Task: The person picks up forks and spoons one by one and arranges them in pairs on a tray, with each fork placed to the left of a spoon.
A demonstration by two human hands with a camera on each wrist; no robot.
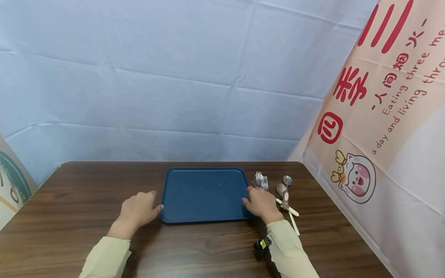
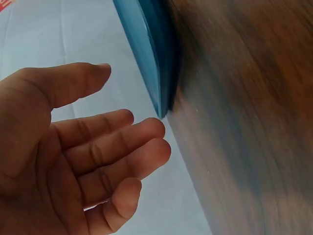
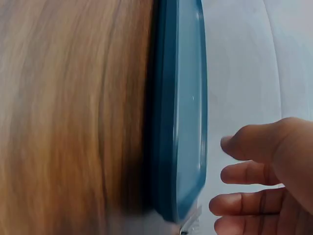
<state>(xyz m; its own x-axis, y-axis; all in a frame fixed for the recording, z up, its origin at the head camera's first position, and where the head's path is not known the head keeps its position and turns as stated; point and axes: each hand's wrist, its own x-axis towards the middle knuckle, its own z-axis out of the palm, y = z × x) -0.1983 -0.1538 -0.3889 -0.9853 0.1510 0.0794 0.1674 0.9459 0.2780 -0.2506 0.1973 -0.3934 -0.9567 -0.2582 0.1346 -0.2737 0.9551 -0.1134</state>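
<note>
Blue rectangular tray (image 1: 205, 195) lies flat on the dark wood-grain bench (image 1: 80, 204), roughly centred, long side toward the person, raised rim all round. Nothing on it apart from a tiny pale speck. Left hand (image 1: 138, 208) is at the tray's left side, thumb toward the rim near the front-left corner — fingers loosely bent and parted, nothing gripped. Contact with the rim can't be told. Right hand (image 1: 261, 201) is at the right side, thumb and fingertips by the rim, digits spread apart, nothing pinched. Contact can't be told there either; the right wrist view has the fingers parted beside the tray.

Just beyond the right hand, forks (image 1: 265, 183) lie close to the tray's right edge. Further right, metal spoons (image 1: 281, 189) and cream handles (image 1: 294, 224) overlap in a loose pile, partly hidden by that hand. Both arms in pale sleeves (image 1: 290, 249), black device with a yellow label (image 1: 262, 245) at the right wrist. Pale blue cloth (image 1: 156, 85) hangs behind the bench, printed banner (image 1: 354, 127) on the right
</note>
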